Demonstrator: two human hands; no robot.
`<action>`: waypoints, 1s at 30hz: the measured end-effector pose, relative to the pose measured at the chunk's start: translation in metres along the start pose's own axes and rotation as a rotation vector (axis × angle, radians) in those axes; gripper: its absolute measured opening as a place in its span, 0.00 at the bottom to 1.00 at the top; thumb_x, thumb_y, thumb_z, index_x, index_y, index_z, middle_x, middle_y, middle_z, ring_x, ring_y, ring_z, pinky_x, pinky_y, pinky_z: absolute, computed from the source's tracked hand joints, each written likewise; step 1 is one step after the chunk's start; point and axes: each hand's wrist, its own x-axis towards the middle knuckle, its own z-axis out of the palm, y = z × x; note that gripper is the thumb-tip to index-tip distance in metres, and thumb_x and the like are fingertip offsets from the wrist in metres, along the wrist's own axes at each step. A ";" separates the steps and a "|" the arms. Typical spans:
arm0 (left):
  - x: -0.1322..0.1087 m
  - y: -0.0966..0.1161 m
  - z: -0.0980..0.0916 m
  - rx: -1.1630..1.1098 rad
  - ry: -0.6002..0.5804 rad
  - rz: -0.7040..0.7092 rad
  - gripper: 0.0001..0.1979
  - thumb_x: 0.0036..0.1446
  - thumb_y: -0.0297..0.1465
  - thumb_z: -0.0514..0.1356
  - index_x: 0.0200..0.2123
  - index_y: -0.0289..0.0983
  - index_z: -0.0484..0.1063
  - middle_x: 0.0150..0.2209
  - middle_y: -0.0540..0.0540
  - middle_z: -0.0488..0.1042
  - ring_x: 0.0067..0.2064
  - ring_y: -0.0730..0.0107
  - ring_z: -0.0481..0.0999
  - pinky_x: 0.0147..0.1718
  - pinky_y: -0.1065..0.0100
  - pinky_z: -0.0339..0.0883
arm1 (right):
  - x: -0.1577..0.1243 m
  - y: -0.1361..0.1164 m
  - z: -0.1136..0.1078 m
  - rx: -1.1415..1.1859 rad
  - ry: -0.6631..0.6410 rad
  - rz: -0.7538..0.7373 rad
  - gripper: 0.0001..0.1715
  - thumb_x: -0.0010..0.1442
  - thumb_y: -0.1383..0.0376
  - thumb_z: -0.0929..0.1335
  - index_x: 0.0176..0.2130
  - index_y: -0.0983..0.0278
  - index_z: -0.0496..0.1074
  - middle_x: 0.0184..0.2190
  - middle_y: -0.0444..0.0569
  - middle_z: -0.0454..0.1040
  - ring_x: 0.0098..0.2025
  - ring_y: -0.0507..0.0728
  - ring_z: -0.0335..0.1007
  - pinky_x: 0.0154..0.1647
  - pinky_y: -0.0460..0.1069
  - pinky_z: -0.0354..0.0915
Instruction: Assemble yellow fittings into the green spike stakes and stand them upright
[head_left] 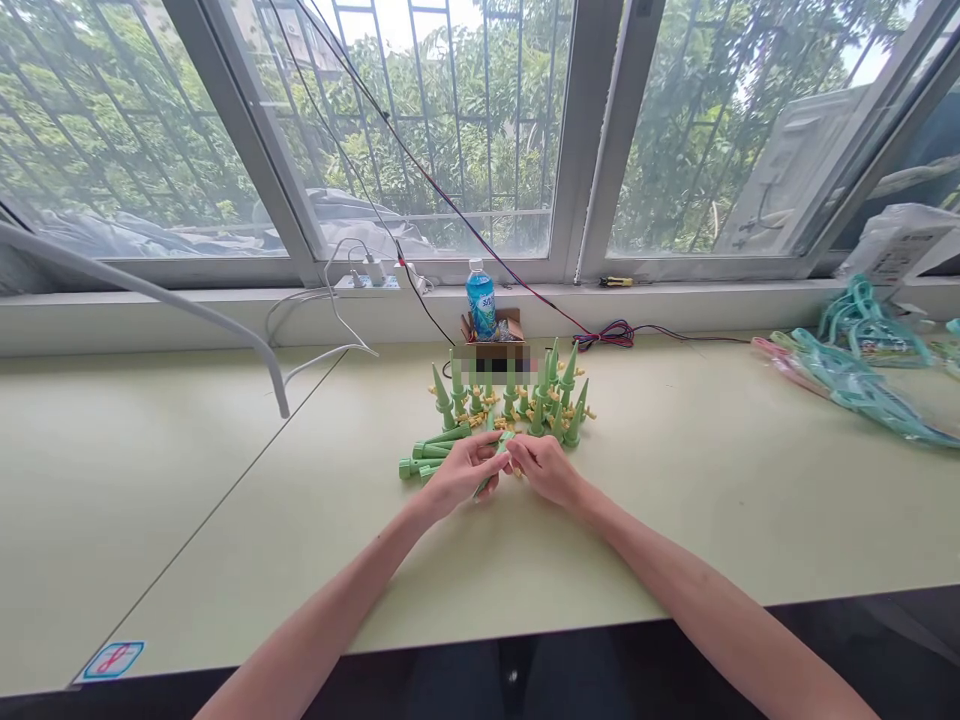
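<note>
My left hand is wrapped round a green plastic plant watering spike, its wide end up and its point slanting down toward me. The fingers of my right hand are pinched together against the spike's upper end; whatever is between them is hidden. Just beyond my hands stand several green spikes with small yellow valves on their sides. Loose yellow valves lie among them. Left of my left hand, several more green spikes lie on their sides, partly covered by the hand.
Behind the spikes sits a small cardboard box with a blue bottle. A coiled cable lies by the window ledge. Wrapped plastic hangers are at the right. A white hose hangs at the left, near a power strip.
</note>
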 end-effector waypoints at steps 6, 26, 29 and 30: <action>0.000 0.006 0.000 -0.027 -0.084 0.000 0.27 0.59 0.48 0.58 0.51 0.33 0.72 0.33 0.44 0.73 0.20 0.79 0.66 0.15 0.75 0.58 | 0.003 -0.003 -0.001 0.002 0.049 -0.014 0.30 0.71 0.54 0.56 0.22 0.64 0.64 0.19 0.44 0.68 0.21 0.49 0.58 0.27 0.45 0.56; 0.002 0.004 -0.004 -0.065 -0.076 -0.011 0.21 0.59 0.47 0.59 0.44 0.34 0.73 0.30 0.48 0.68 0.20 0.82 0.60 0.15 0.76 0.52 | 0.001 -0.009 -0.003 0.020 0.035 -0.015 0.23 0.68 0.54 0.61 0.26 0.64 0.65 0.20 0.42 0.68 0.19 0.48 0.53 0.23 0.44 0.54; 0.003 0.001 -0.006 -0.111 -0.044 0.005 0.22 0.59 0.46 0.60 0.47 0.34 0.72 0.27 0.50 0.66 0.19 0.83 0.58 0.16 0.76 0.50 | 0.000 -0.009 -0.003 0.044 0.041 0.007 0.17 0.66 0.54 0.64 0.31 0.63 0.65 0.19 0.40 0.65 0.19 0.48 0.54 0.22 0.44 0.54; 0.004 0.000 -0.006 -0.125 -0.032 0.002 0.23 0.58 0.45 0.61 0.49 0.34 0.71 0.27 0.51 0.66 0.19 0.83 0.58 0.16 0.76 0.50 | 0.000 -0.010 -0.003 0.056 0.053 0.011 0.16 0.65 0.54 0.64 0.33 0.63 0.65 0.19 0.39 0.64 0.19 0.48 0.54 0.21 0.44 0.54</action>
